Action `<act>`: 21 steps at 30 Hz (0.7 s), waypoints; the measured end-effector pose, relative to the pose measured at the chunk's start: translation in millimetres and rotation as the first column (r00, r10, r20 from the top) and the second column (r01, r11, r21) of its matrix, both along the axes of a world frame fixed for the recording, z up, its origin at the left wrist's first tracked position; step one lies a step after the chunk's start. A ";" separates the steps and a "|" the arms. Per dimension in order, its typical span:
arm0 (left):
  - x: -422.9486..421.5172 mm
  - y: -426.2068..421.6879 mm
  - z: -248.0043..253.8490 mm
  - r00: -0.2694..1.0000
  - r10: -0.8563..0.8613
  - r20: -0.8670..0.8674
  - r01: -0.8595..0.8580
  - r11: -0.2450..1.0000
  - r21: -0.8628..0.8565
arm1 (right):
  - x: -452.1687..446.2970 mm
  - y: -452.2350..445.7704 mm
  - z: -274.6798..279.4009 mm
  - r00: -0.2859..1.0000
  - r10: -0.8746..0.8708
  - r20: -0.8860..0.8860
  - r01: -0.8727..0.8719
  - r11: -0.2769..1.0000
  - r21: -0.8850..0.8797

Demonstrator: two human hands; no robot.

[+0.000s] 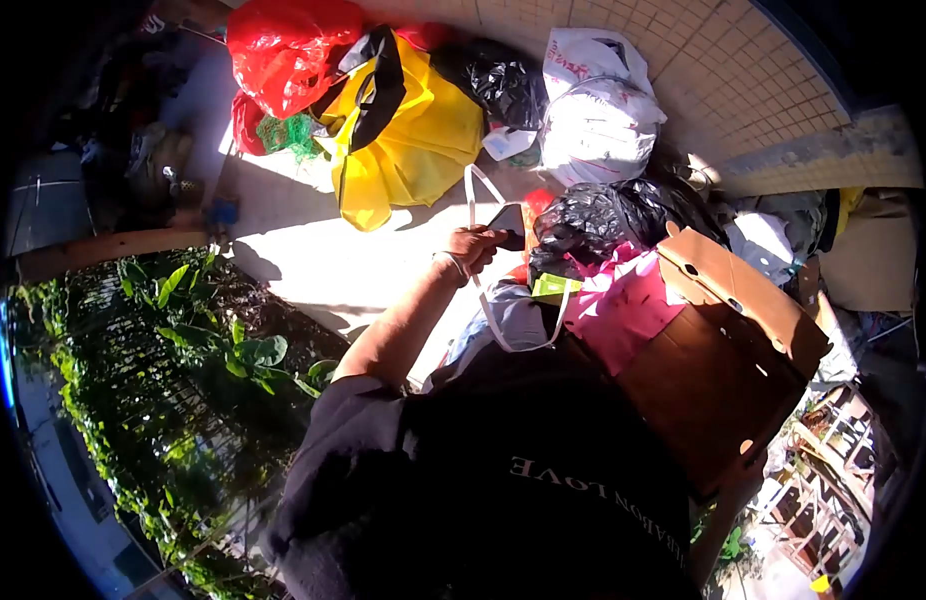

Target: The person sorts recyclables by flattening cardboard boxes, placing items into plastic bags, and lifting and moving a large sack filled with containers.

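My left hand (473,250) is closed around a small dark flat object (507,226), whose exact kind I cannot make out. A white strap (489,318) loops above and below that hand. A brown cardboard box (713,390) leans against my front on the right, its long flap (748,290) folded outward. At the box's lower right edge is my right hand (748,482), in shadow and holding the box, with its fingers mostly hidden. Pink cloth or paper (628,310) and a yellow-green packet (555,286) lie at the box's upper left edge.
Ahead lie a red plastic bag (293,60), a yellow bag (413,130) with black handles, a white bag (601,130) and a black bag (623,215). A tiled wall (713,80) stands behind. Leafy plants (223,350) grow on the left; a rusty rack (823,470) is at right.
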State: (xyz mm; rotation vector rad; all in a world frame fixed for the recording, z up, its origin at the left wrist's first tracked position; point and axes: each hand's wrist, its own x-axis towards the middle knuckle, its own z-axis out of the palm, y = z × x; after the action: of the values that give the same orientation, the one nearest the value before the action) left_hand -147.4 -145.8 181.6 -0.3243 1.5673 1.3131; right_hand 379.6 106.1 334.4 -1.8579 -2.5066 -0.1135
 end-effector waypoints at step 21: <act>-149.7 -67.0 -13.5 0.866 0.311 -0.391 -0.400 0.901 -0.169 | -18.7 28.7 -8.1 0.992 -0.120 0.051 0.128 0.967 -0.219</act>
State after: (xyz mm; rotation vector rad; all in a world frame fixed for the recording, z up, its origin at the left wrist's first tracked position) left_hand -297.1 -212.8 168.0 -0.5820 2.0589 1.5255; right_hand 360.8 134.8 326.3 -2.1127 -2.5173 0.1378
